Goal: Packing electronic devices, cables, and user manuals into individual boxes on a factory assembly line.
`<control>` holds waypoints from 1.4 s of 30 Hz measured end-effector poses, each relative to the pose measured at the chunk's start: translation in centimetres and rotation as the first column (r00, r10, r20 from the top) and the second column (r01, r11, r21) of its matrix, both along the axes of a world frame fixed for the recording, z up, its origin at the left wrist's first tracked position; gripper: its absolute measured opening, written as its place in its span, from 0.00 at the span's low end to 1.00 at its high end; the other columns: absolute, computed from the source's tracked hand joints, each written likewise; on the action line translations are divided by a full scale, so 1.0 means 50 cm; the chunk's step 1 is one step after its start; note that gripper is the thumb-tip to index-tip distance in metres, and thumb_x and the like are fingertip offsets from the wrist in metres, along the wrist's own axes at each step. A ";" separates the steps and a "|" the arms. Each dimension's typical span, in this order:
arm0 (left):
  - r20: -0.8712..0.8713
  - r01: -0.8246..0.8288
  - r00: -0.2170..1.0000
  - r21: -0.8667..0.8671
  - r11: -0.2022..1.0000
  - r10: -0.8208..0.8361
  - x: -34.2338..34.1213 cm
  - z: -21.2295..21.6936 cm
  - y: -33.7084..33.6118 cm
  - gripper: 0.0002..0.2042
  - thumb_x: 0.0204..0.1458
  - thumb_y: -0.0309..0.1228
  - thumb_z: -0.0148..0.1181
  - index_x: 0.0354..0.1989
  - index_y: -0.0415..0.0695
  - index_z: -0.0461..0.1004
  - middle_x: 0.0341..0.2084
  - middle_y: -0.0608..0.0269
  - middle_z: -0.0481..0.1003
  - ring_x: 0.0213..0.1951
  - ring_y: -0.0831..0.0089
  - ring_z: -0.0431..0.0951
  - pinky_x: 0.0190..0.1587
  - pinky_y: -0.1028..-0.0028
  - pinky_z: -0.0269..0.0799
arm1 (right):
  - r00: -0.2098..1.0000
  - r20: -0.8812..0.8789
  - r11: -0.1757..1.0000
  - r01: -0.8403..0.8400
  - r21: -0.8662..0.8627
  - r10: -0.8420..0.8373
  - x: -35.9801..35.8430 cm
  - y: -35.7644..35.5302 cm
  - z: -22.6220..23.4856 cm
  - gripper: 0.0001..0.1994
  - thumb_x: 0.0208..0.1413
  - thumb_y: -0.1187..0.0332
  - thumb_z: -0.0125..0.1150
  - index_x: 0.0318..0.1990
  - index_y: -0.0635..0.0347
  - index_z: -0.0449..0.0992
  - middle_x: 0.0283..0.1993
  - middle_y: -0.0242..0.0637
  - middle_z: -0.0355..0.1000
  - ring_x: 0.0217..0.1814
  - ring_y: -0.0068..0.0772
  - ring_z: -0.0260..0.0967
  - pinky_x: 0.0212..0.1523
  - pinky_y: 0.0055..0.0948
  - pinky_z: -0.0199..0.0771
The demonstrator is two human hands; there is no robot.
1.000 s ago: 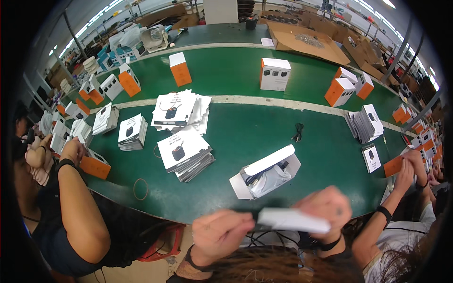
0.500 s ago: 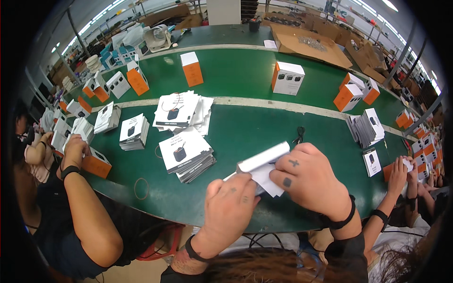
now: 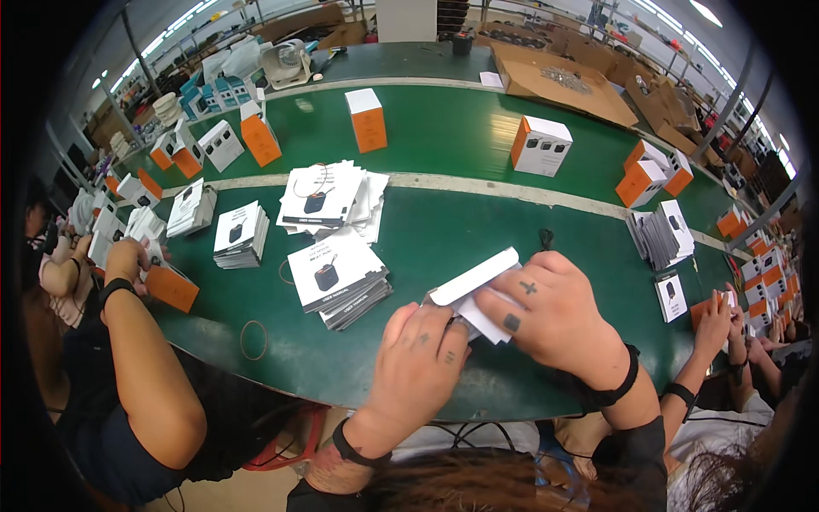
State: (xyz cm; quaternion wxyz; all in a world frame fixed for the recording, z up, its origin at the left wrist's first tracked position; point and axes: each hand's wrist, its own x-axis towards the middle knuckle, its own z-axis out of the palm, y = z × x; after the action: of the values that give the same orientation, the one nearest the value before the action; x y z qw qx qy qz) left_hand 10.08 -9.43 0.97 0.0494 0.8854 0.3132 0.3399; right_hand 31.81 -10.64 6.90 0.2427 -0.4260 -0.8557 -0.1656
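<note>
- Left hand (image 3: 420, 358) clamped on white carton (image 3: 476, 276) near green workbench (image 3: 503, 384)'s front edge; keep steady.
- Right hand (image 3: 550, 320) at white paper (image 3: 487, 325), pinch unclear; best kept flat.

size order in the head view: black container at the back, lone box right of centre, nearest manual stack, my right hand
1. Right hand
2. Nearest manual stack
3. Lone box
4. Black container

Shows a pale fan (image 3: 287, 65) and black container (image 3: 462, 44) on the far bench (image 3: 392, 61), a white slip (image 3: 491, 79) beside a cardboard tray (image 3: 590, 105) of small parts (image 3: 564, 79), and a thin loose loop (image 3: 242, 340).
</note>
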 end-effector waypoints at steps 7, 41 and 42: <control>-0.158 0.163 0.972 -0.066 0.984 -0.172 -0.053 0.054 0.060 0.21 0.43 0.27 0.75 0.45 0.42 0.72 0.46 0.57 0.75 0.48 0.55 0.78 0.64 0.51 0.65 | 0.996 0.014 0.985 -0.090 -0.148 0.093 0.005 0.007 0.008 0.12 0.47 0.69 0.62 0.41 0.52 0.82 0.30 0.26 0.73 0.34 0.29 0.74 0.42 0.31 0.68; 0.021 0.229 0.973 0.021 0.973 -0.230 -0.052 0.010 0.056 0.18 0.38 0.29 0.78 0.37 0.46 0.76 0.37 0.60 0.74 0.42 0.60 0.78 0.54 0.57 0.71 | 0.988 0.057 0.977 0.147 -0.152 -0.140 -0.102 0.028 -0.026 0.08 0.44 0.69 0.64 0.34 0.56 0.79 0.32 0.34 0.75 0.34 0.37 0.79 0.33 0.36 0.78; 0.026 0.227 0.973 0.011 0.974 -0.227 -0.055 0.010 0.054 0.18 0.39 0.29 0.78 0.37 0.46 0.76 0.37 0.61 0.74 0.42 0.60 0.78 0.54 0.57 0.70 | 0.997 -0.007 0.982 0.075 -0.173 -0.078 -0.092 0.032 -0.024 0.09 0.44 0.71 0.64 0.36 0.56 0.80 0.32 0.33 0.74 0.33 0.38 0.77 0.34 0.36 0.77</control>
State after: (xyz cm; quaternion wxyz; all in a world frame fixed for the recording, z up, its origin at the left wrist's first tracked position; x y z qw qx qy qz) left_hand 7.32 -6.75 1.47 0.0886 0.9110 0.2077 0.3452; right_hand 27.22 -9.03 5.72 0.2040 -0.4790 -0.8482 -0.0973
